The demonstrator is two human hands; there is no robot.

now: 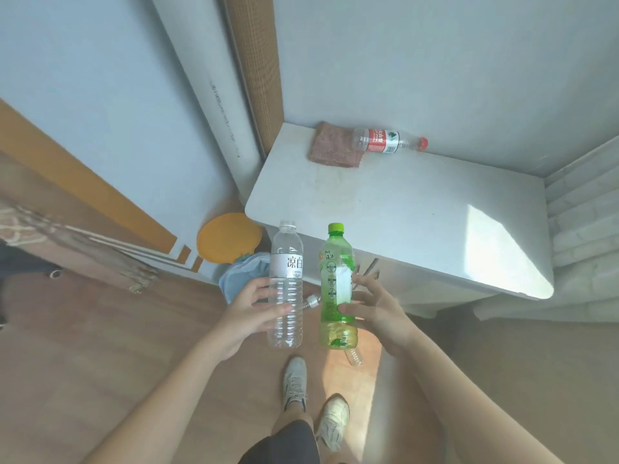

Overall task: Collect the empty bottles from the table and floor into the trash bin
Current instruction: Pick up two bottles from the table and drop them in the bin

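Note:
My left hand [249, 309] grips a clear water bottle [285, 286] with a white label, held upright. My right hand [376, 309] grips a green tea bottle [336, 286] with a green cap, also upright, beside the clear one. A red-labelled bottle [388, 141] with a red cap lies on its side at the far edge of the white table [402, 212]. Behind the held bottles, another clear bottle [353, 356] lies on the floor, mostly hidden. The trash bin [241, 276] with a blue liner stands on the floor left of the table, its orange lid [227, 237] raised.
A pink cloth [335, 147] lies on the table next to the red-labelled bottle. A rolled mat [254, 61] and a white pipe [217, 88] lean in the wall corner. My two feet in white shoes [311, 403] stand on the wooden floor.

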